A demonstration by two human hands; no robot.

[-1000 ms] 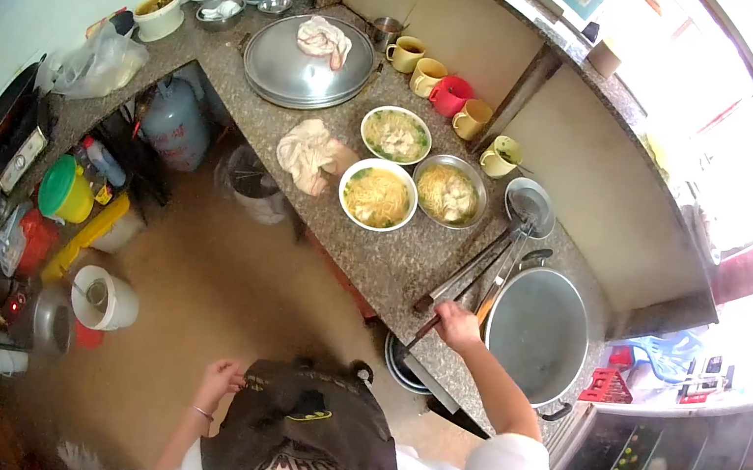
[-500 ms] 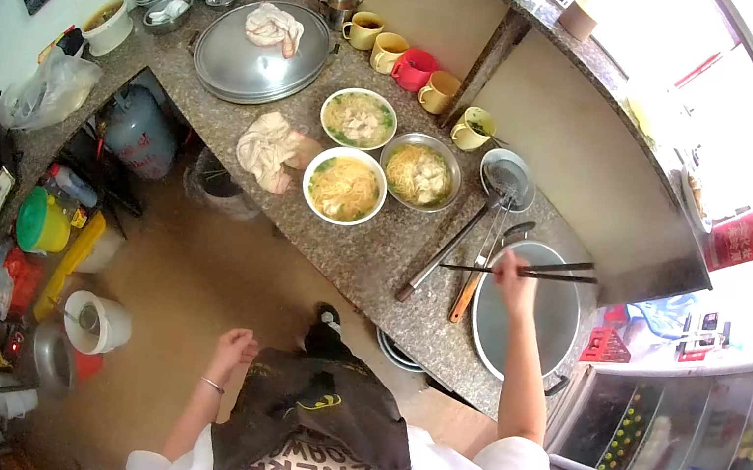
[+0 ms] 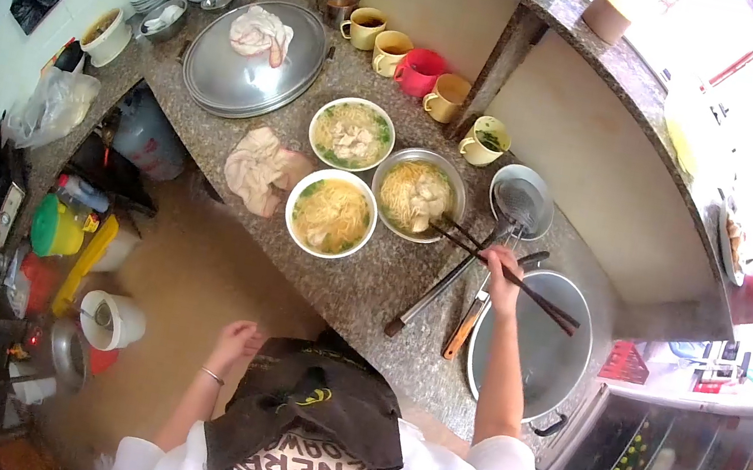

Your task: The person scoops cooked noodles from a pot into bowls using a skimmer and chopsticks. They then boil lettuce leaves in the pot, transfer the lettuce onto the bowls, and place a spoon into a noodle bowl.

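Observation:
My right hand (image 3: 498, 267) is closed around a pair of long dark chopsticks (image 3: 539, 302), above the left rim of a big metal pot (image 3: 578, 368). Their tips reach the right side of a metal bowl (image 3: 447, 235) of noodles with pale pieces on top. Two white bowls of noodle soup with greens, one nearer (image 3: 328, 253) and one farther (image 3: 314, 130), stand to its left. Below my hand lie a long-handled strainer (image 3: 431, 296) and a wooden-handled utensil (image 3: 464, 331). My left hand (image 3: 236, 347) hangs over the floor, fingers loosely bent, with nothing visible in it.
A large round lid (image 3: 215, 69) with a cloth (image 3: 261, 33) on it sits at the back left. Another cloth (image 3: 253, 170) lies by the counter edge. Several mugs (image 3: 420, 73) line the partition. Buckets (image 3: 111, 322) stand on the floor at left.
My right hand has swung the chopsticks round from over the pot, so their tips now point left at the metal bowl. The view has shifted slightly; my left hand stays low.

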